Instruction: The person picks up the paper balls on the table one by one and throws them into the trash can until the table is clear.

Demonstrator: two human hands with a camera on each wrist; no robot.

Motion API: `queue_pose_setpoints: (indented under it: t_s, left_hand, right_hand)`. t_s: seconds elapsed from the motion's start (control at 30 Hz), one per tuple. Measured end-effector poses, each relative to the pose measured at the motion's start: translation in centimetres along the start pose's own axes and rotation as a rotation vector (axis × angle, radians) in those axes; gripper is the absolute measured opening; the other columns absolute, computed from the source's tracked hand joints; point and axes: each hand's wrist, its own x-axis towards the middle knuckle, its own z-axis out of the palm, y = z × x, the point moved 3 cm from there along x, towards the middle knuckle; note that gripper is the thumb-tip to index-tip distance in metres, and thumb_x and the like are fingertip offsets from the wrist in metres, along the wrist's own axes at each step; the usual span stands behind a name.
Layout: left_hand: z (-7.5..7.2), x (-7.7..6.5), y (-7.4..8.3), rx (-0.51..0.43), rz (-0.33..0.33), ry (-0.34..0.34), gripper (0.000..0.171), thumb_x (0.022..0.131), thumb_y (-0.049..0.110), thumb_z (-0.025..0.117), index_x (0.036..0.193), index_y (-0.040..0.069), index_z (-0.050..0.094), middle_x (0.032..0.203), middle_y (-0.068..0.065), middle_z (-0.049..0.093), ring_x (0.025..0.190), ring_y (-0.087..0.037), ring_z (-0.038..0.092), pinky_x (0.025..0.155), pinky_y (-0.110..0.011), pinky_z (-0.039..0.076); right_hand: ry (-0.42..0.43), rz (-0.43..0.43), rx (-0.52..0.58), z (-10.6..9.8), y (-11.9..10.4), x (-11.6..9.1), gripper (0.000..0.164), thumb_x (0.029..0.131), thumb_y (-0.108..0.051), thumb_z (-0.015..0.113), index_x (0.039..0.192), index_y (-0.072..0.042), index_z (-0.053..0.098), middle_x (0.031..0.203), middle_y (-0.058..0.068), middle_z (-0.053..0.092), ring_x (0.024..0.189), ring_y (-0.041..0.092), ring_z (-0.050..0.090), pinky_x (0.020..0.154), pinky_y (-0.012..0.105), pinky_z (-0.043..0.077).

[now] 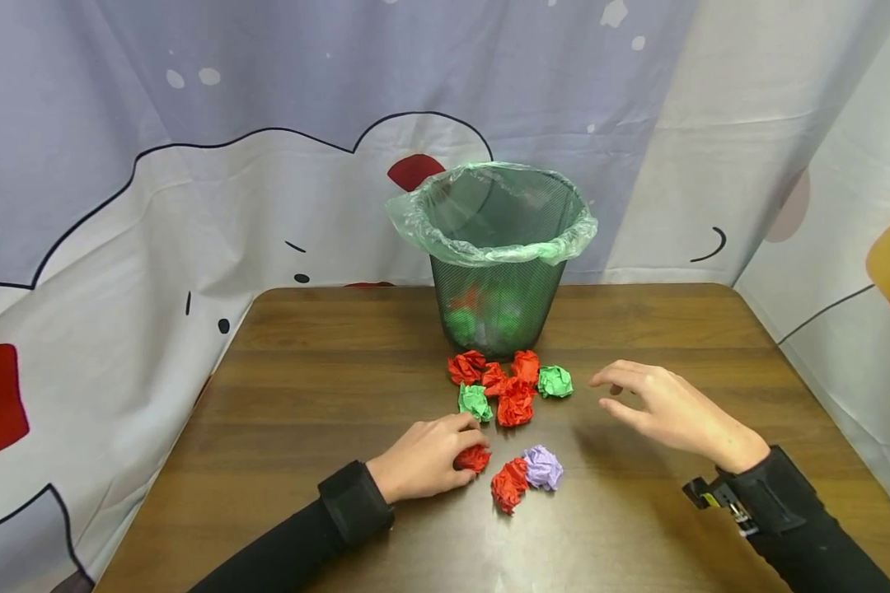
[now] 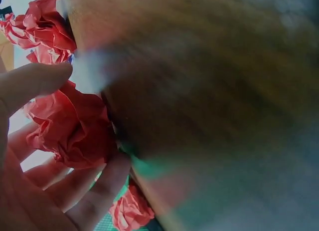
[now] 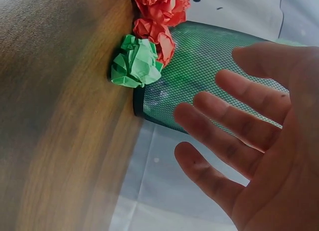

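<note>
A red crumpled paper ball [image 1: 474, 459] lies within the grasp of my left hand [image 1: 432, 458]. Close up in the left wrist view, thumb and fingers curve round this red ball [image 2: 72, 126] from both sides. Just right of that hand, another red paper ball [image 1: 509, 486] touches a lilac one [image 1: 543, 468]. My right hand [image 1: 656, 405] hovers over the table's right side, holding nothing, its fingers loosely spread in the right wrist view. Nearest to it is a green paper ball [image 1: 555, 381]. A second green ball [image 1: 475, 402] sits beyond the left hand's fingertips.
At the back of the wooden table [image 1: 326, 346] stands a mesh wastebasket [image 1: 504, 305] lined with a translucent green bag [image 1: 482, 252]. Red and green shapes show through its mesh. Several red paper balls [image 1: 516, 403] cluster before its base. A printed curtain [image 1: 215, 214] hangs behind.
</note>
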Motion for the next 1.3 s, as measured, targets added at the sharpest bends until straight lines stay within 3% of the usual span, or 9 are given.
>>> queue_pose_setpoints:
  t_s: [0.3,0.53,0.93,1.3]
  left_hand:
    - [-0.5,0.0,-0.4,-0.034,-0.031,-0.031,0.035,0.089,0.037,0.074,0.122,0.026,0.070,0.111,0.009,0.061,0.085,-0.002,0.059,0.071,-0.025,0.051]
    - [-2.2,0.2,-0.6,-0.031,-0.025,0.016,0.035,0.089,0.037,0.075,0.121,0.023,0.070,0.113,0.007,0.061,0.081,-0.002,0.059,0.069,-0.024,0.050]
    - [-6.6,1.1,-0.9,-0.019,-0.014,0.147,0.036,0.087,0.031,0.076,0.121,0.019,0.069,0.116,0.004,0.066,0.084,-0.006,0.063,0.074,-0.025,0.054]
    - [-11.6,1.6,-1.9,-0.015,0.005,0.292,0.031,0.088,0.029,0.076,0.116,0.018,0.069,0.107,0.008,0.067,0.082,-0.005,0.062,0.076,-0.027,0.054]
  right_hand:
    - [0.007,0.003,0.002,0.5,0.2,-0.3,0.025,0.091,-0.020,0.073,0.116,-0.022,0.070,0.109,-0.014,0.067,0.090,-0.001,0.062,0.077,0.031,0.054]
    - [-0.010,0.023,0.011,0.6,0.3,-0.6,0.024,0.093,-0.023,0.072,0.117,-0.023,0.070,0.111,-0.014,0.068,0.090,-0.002,0.063,0.078,0.032,0.054]
    - [-0.011,0.034,0.022,0.8,0.4,-0.9,0.024,0.092,-0.019,0.073,0.116,-0.020,0.070,0.110,-0.011,0.068,0.090,0.007,0.067,0.079,0.035,0.055]
    - [-0.016,0.033,0.021,1.3,0.5,-1.1,0.023,0.092,-0.021,0.073,0.115,-0.021,0.070,0.110,-0.011,0.068,0.089,0.001,0.064,0.077,0.033,0.055]
